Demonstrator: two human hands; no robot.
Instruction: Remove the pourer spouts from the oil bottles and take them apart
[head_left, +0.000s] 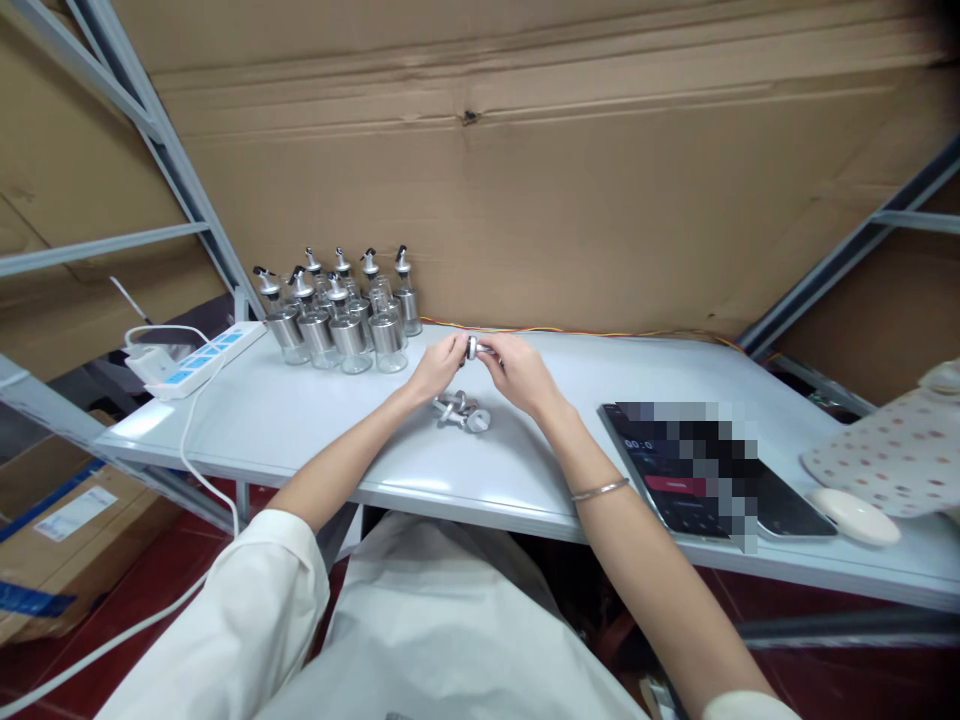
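My left hand (437,366) and my right hand (516,371) meet above the white table (300,440), and both pinch a small silver pourer cap (473,349) between their fingertips. Just below them a few loose silver pourer parts (461,412) lie on the table. Several glass bottles with steel bands and pourer tops (341,320) stand in a cluster at the back left, beyond my left hand.
A white and blue power strip (196,362) with its cable lies at the table's left end. A tablet (679,465), a phone (791,510), a white oval object (857,516) and a dotted cloth (892,450) sit at the right. Cardboard lines the back wall; metal shelf struts flank both sides.
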